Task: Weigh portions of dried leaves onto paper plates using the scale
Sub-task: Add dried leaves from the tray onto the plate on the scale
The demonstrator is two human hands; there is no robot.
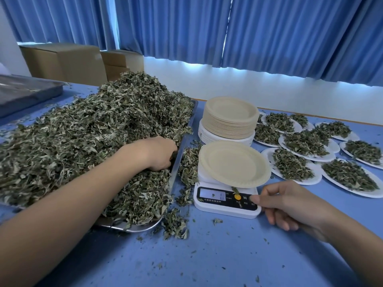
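Blue curtains [269, 38] and a white wall back a blue bench [228, 255] dusted with leaf crumbs. Largest item: a heap of dried leaves [93, 125], grey-green, curled and papery, overflowing a shallow steel tray [143, 226] at left, with some spilled between tray and scale. At right, filled plates [310, 180], white, round and overlapping, each carry a low mound. Behind the scale stands a stack of plates [228, 125], beige on white. The scale [226, 210], white plastic with a dark key panel and a display unreadable here, sits just beside the tray. An empty plate [232, 162], beige with a raised rim, lies on its platform and overhangs it.

Left hand [157, 152]: fingers curled down into the heap at the tray's edge, grip closed on a handful of leaves. Right hand [290, 204]: thumb [256, 198] pressed on a key at the panel's right end, other fingers loosely curled, grip holding nothing.

Handling, by judgement: the leaves are very light, brittle and tangled, so they compress in the fist and shed fragments. They are best taken as a bunch from within the heap and released low over the plate's centre. The plate is thin and may shift on the platform, so it is best held by its rim.
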